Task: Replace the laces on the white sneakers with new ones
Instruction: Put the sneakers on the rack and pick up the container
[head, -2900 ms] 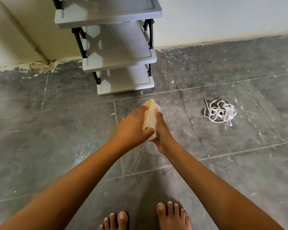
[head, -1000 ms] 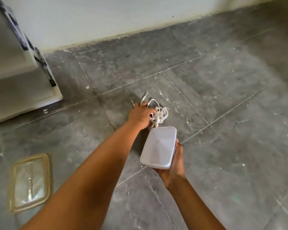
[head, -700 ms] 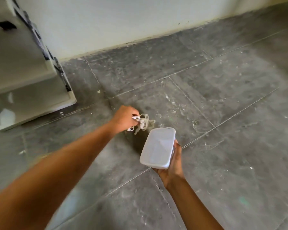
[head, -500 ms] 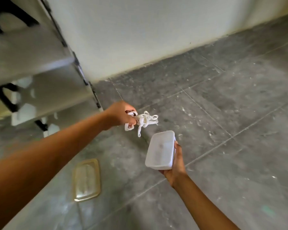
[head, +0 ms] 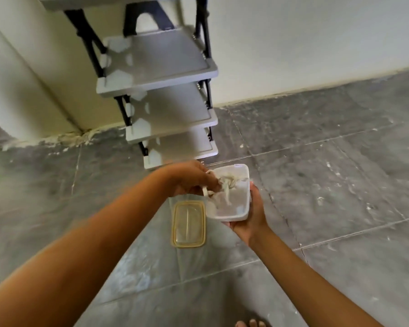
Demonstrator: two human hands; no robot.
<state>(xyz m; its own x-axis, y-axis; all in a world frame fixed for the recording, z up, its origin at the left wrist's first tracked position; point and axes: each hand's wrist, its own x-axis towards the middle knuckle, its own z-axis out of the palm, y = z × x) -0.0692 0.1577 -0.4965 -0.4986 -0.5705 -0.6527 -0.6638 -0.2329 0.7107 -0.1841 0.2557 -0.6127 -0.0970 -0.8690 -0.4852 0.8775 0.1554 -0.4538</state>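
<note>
Two hands busy here, and no white sneakers anywhere in view, so as far as I can tell this is a side step of the lacing job. The left hand [head: 189, 178] has its fingers curled around a tangled bundle of white laces [head: 227, 185] and is stuffing it into a translucent white rectangular plastic tub [head: 229, 215]. One loop hangs over the tub's left rim, and it's a bit blurry there. The right hand [head: 252, 215] cups the tub from below at its near right corner, fingers wrapped up the side, holding it above the grey tiled floor [head: 340, 185]. I honestly can't tell if these are the old laces or the new ones. Next move, I'd guess: let go, tuck in that stray loop, then grab the clear lid with the yellowish rim [head: 188, 224], which lies flat on the floor just left of the tub, and press it on square. A grey plastic shelf rack with black supports [head: 161, 57] stands behind by the wall. I can't read any brand, label or writing on anything.
</note>
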